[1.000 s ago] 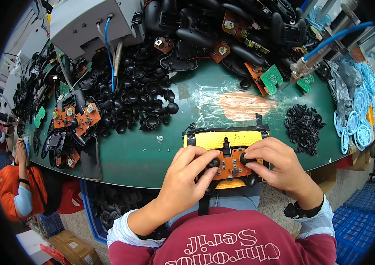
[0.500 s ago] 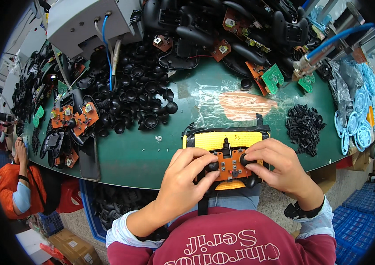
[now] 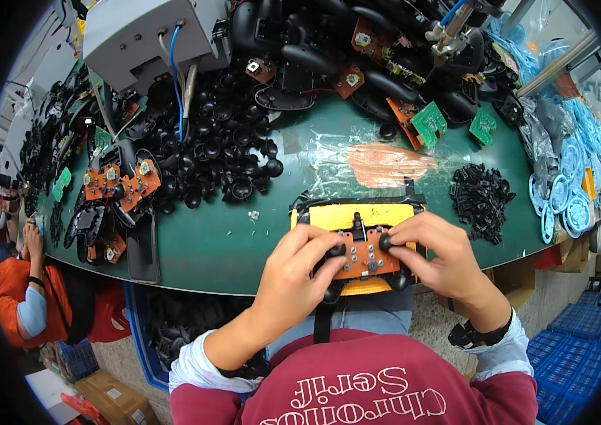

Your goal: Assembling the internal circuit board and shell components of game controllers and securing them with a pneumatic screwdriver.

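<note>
An orange-brown circuit board (image 3: 368,256) with small white buttons sits in a black game controller shell at the table's near edge, on a yellow padded rest (image 3: 357,286) with black edging. My left hand (image 3: 292,268) pinches a round black thumbstick cap (image 3: 336,250) at the board's left side between thumb and fingers. At the right side, my right hand (image 3: 436,249) grips a second black thumbstick cap (image 3: 385,242) the same way. Both caps are partly covered by my fingertips, and I cannot tell how far each is seated.
Loose black caps (image 3: 222,149) lie heaped at the left of the green table (image 3: 194,244), below a grey machine (image 3: 148,42). Small black parts (image 3: 483,202) are piled at right. Controller shells (image 3: 307,53) fill the back. Another person (image 3: 24,304) sits at far left.
The whole view has shifted slightly. Both hands stay closed on the thumbstick caps, with little visible movement against the board.
</note>
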A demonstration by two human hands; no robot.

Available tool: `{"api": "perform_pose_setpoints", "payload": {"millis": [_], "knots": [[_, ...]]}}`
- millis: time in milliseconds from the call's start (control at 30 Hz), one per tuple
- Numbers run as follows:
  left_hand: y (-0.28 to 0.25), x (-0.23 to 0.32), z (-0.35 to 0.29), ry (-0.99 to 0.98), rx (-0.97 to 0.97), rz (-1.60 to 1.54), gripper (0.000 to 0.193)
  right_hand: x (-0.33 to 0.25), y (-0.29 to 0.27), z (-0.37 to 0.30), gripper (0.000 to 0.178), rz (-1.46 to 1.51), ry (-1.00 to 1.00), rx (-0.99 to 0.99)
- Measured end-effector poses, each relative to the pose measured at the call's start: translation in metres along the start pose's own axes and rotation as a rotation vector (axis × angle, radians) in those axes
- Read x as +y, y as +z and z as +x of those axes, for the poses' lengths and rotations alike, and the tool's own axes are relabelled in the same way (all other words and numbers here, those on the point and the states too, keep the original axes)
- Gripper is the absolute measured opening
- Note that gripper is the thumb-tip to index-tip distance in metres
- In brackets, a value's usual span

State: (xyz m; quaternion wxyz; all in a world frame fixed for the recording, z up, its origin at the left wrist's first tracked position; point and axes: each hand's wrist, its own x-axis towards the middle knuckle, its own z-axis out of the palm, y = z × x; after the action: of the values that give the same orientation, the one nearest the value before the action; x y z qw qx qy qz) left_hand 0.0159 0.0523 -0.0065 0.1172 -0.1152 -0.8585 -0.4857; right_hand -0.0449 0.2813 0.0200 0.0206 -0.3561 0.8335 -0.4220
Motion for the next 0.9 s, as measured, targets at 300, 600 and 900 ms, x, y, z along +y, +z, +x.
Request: {"api": "perform_pose_setpoints", "payload": {"millis": [300, 600, 900], "knots": [[0.0, 0.002, 0.003, 0.004, -0.022, 0.028, 0.029, -0.003, 0.01, -0.006, 0.075, -0.204, -0.013, -0.098], [0.005, -0.01, 0.008, 0.036, 0.057, 0.073, 0.05, -0.005, 0.01, 0.015, 0.054, -0.2, -0.152, 0.006], [0.005, -0.01, -0.007, -0.008, 0.041, -0.027, 0.092, -0.019, 0.035, 0.052, 0.019, -0.087, -0.154, -0.169]]}}
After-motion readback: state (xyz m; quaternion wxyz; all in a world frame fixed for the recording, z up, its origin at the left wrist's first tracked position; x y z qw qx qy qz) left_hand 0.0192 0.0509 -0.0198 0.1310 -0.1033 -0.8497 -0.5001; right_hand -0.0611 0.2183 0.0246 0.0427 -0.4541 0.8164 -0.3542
